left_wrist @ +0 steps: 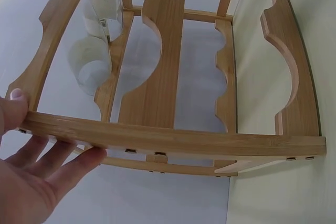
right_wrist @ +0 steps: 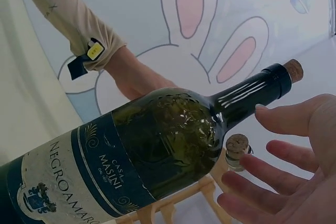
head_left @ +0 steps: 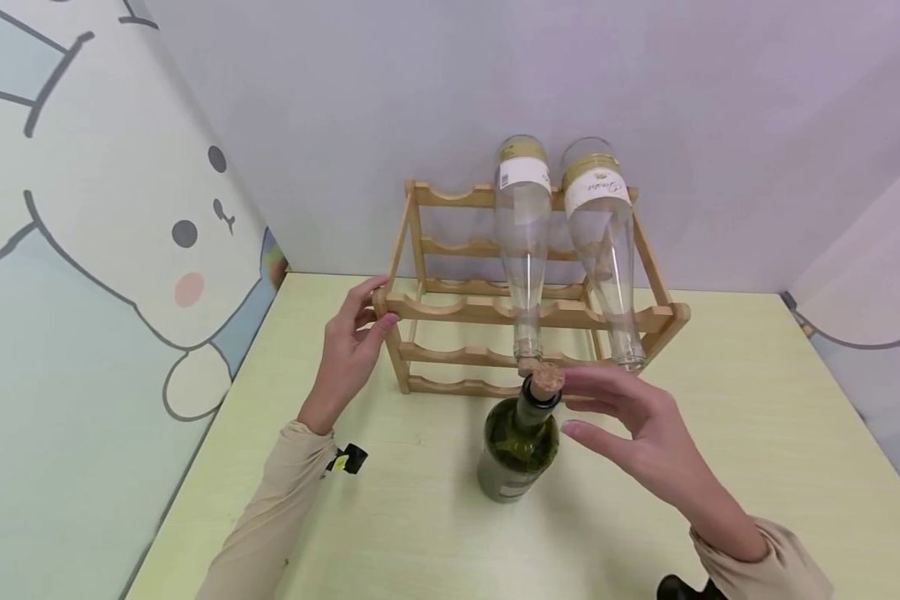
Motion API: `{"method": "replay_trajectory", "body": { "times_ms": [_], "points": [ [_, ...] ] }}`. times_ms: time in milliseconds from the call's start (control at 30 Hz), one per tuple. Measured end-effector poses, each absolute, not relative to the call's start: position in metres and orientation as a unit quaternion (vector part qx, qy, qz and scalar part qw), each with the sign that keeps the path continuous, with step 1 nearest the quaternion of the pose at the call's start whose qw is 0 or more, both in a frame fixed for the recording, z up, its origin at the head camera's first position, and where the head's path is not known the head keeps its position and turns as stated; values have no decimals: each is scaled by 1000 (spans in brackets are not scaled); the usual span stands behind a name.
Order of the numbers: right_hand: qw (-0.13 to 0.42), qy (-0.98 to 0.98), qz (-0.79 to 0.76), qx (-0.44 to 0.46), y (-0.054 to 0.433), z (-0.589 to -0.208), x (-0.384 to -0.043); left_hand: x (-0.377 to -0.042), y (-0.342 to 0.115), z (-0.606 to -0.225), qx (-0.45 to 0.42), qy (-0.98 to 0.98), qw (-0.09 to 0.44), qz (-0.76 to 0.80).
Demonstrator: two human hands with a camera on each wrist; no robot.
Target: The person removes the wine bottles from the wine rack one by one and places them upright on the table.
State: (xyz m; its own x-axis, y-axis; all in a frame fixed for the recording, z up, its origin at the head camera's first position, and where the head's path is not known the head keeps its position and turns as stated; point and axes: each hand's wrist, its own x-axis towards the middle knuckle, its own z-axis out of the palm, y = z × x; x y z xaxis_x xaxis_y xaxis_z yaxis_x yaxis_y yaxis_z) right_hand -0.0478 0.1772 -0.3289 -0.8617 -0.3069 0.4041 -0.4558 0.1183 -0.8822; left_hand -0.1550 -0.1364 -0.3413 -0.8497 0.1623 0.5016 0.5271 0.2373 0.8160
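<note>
A green wine bottle (head_left: 521,450) with a cork (head_left: 547,379) in its mouth stands upright on the table, in front of a wooden wine rack (head_left: 465,311). Beside its neck is my right hand (head_left: 637,433), fingers spread and loosely bent, holding nothing. The right wrist view shows thumb and fingertips close about the bottle's neck, apart from its body. My left hand (head_left: 351,346) grips the front left upper corner of the rack, thumb on one side and fingers on the other. Two clear bottles, one in the middle (head_left: 523,233) and one at right (head_left: 607,242), lie on the top tier, necks forward.
The rack's two lower tiers (head_left: 468,356) have scalloped wooden rails. A pale wall (head_left: 330,142) rises right behind the rack. To the left stands a panel with a cartoon animal (head_left: 105,208). The yellowish table (head_left: 390,517) extends in front and to both sides.
</note>
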Motion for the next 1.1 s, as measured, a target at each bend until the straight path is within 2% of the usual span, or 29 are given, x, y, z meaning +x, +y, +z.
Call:
{"method": "replay_trajectory", "body": {
  "times_ms": [733,1100],
  "points": [
    [54,-784,570,241,153,-333,-48,-159,-139,-344,-234,-762,160,-583],
    [81,-730,598,321,141,-333,-50,-159,-137,-346,-233,-759,168,-584]
  ]
}}
